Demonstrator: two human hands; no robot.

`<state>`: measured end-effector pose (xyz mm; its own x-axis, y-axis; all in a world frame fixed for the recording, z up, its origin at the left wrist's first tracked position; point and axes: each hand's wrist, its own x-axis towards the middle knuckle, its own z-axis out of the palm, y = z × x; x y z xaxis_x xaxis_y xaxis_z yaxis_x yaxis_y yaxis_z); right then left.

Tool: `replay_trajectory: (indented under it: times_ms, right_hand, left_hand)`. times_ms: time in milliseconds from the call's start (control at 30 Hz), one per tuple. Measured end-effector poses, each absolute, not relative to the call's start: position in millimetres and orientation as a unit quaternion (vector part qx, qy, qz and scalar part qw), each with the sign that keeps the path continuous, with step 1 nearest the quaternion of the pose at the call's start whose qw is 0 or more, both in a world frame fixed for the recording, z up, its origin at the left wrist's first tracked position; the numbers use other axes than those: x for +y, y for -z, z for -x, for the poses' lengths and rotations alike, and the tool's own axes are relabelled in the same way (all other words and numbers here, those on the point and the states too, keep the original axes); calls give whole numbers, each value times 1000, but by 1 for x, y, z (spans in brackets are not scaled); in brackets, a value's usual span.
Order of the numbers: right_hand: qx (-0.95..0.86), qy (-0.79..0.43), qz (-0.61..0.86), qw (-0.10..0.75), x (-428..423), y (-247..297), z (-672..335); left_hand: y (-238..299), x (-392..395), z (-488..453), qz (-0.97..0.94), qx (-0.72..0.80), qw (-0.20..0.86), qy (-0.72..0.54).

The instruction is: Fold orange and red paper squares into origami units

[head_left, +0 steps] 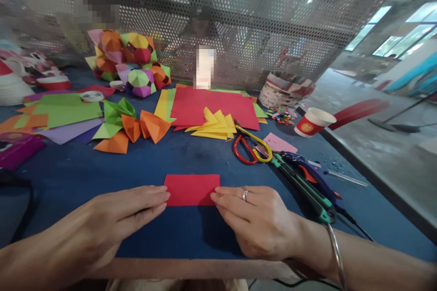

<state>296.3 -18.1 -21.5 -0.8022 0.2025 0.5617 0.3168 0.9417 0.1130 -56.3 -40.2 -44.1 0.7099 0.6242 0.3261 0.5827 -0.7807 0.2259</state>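
Observation:
A red folded paper (192, 189) lies flat on the blue tabletop in front of me, its long side running left to right. My left hand (128, 213) holds its left edge with the fingers close together. At the opposite end, my right hand (254, 218), which wears a ring, pinches the lower right edge between thumb and fingers. Beyond the paper are yellow folded pieces (215, 125), resting partly on a stack of red sheets (191, 100). Scissors (252, 148) with red and yellow handles lie past my right hand.
Right of the scissors are a green cutter (300, 184) and a dark blue glue gun (307, 168). A paper cup (313, 122) stands near the right table edge. Folded orange pieces (153, 125), green sheets (68, 110) and colourful paper balls (138, 79) sit at the left and back.

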Motion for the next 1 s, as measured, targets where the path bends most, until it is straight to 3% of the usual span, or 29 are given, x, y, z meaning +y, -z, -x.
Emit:
replay_trajectory:
  times_ms: [167, 300, 567, 800, 1000]
  right_hand:
    - [-945, 106, 119, 286, -17, 21, -298]
    - [-949, 76, 132, 276, -17, 20, -298]
    - [-977, -31, 167, 129, -11, 5, -283]
    - [-961, -27, 141, 237, -9, 12, -290]
    - [-957, 34, 138, 254, -10, 12, -295]
  left_hand:
    - [36, -36, 52, -943, 267, -8, -198]
    - [34, -36, 52, -942, 263, 6, -210]
    - [29, -24, 26, -957, 241, -23, -159]
    - [-4, -21, 0, -965, 165, -123, -165]
    - [20, -23, 44, -965, 153, -140, -159]
